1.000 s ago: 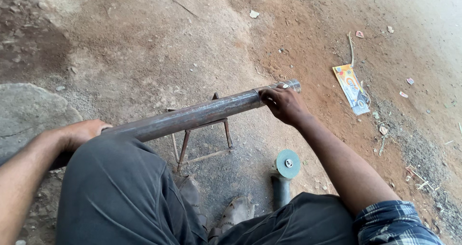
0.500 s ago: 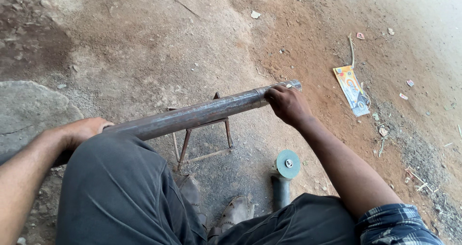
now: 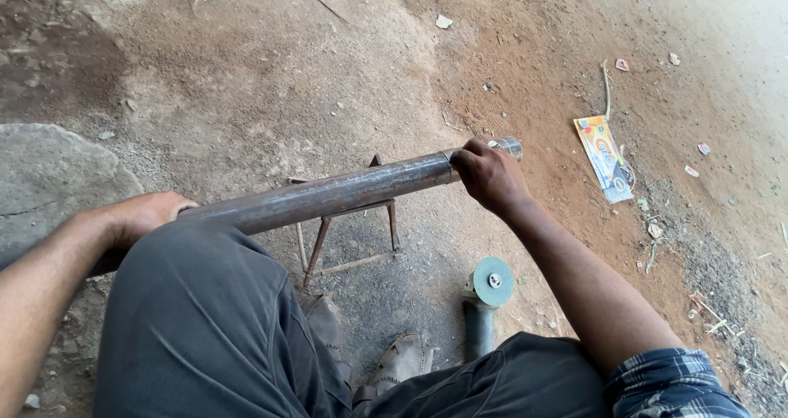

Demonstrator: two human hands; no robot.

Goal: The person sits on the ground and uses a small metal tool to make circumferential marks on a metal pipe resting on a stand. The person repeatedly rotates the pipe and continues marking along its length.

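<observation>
the steel pipe [image 3: 328, 195] lies across the centre of the frame on a small metal stand [image 3: 349, 237]. the right hand [image 3: 490, 176] clenches its far end, the left hand [image 3: 144, 214] grips the near end (it looks heavy and stiff, so holding both ends seems best).

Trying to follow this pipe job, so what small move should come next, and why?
Probably free the right hand and reach for the angle grinder. The metal pipe lies across the small metal stand, the left hand holds its near end, and the grinder lies untouched on the ground.
</observation>
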